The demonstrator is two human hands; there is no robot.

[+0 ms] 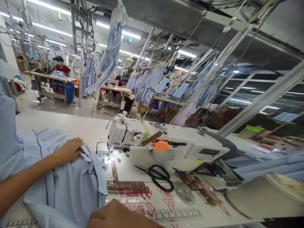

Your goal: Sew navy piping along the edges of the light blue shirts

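Seen in the head view, the light blue cloth (68,186) lies in loose folds on the white tabletop (78,122), at the left of the sewing machine (182,152), and its right edge comes near to the lit needle area (110,157). The person's left hand (70,148) rests on top of this cloth, with its fingers close together and bent over a raised fold; whether they pinch it, I cannot tell. The right hand (114,215) is low in front, blurred, just beside the lower right part of the cloth; its fingers are hidden from me, so I cannot say how they stand. On the machine there is an orange sticker (161,145). Before the machine lie black scissors (150,171), with the blades pointing to the left, and just beside their handles a clear round disc (184,193). Farther behind, one person in a red top (62,68) sits at another table (47,77), and many light blue garments (148,77) hang in a row.
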